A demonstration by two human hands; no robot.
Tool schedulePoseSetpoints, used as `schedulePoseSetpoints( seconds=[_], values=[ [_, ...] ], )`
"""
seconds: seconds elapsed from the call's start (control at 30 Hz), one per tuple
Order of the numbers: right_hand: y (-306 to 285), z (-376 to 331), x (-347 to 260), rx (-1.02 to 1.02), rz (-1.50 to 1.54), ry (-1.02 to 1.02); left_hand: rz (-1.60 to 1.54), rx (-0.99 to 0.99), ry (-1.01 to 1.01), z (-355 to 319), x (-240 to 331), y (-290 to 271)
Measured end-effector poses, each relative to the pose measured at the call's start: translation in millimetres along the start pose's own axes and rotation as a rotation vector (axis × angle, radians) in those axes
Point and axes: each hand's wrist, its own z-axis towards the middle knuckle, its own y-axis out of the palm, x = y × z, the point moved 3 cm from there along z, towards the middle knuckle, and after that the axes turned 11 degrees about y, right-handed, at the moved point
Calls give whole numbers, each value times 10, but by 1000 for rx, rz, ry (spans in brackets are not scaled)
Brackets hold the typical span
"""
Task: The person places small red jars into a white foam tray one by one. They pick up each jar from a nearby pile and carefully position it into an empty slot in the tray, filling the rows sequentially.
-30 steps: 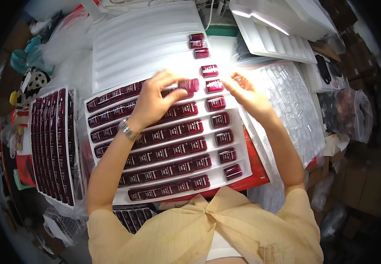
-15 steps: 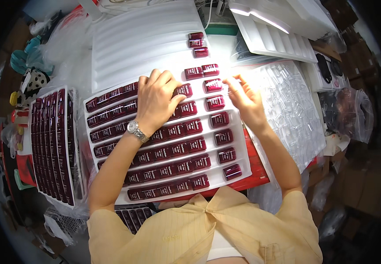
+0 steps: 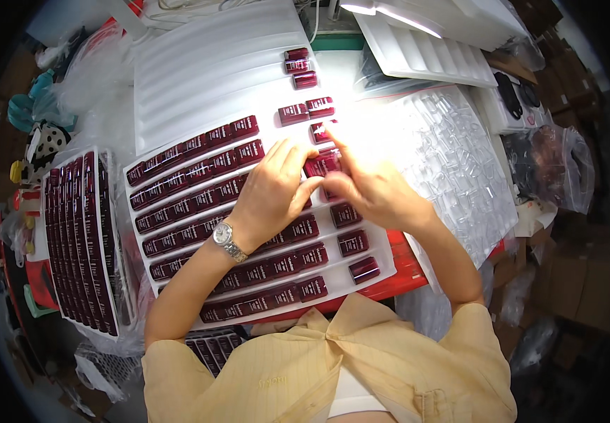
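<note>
My left hand (image 3: 274, 192), with a metal-band watch (image 3: 227, 238) on its wrist, pinches one end of a small dark red glossy container (image 3: 321, 164). My right hand (image 3: 377, 185) meets it from the other side, thumb and fingers around the right end. This container lies over the right part of a white ridged tray (image 3: 384, 266), where rows of like containers (image 3: 199, 144) are set side by side. A separate column of single containers (image 3: 352, 242) runs along the tray's right edge, partly hidden by my right hand.
A second white ridged tray (image 3: 213, 60) lies behind, with a few red containers (image 3: 296, 65) at its right. Many small clear plastic pieces (image 3: 453, 155) cover a sheet at right. Filled trays (image 3: 79, 240) stand tilted at left. A bright lamp (image 3: 407, 20) hangs above.
My left hand has moved right and down, off the upper row. My right hand has come in left and down, and both now meet at one container. The view has shifted slightly.
</note>
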Motion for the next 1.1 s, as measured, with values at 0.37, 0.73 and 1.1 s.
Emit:
schedulePoseSetpoints(
  seconds=[0.37, 0.73, 1.1],
  values=[
    [-309, -230, 1245, 59, -907, 77, 495, -94, -129, 89, -494, 105],
    [-758, -172, 1038, 485, -279, 259, 397, -106, -123, -196, -87, -179],
    [142, -100, -107, -7, 240, 175, -388, 309, -358, -270, 106, 15]
  ],
)
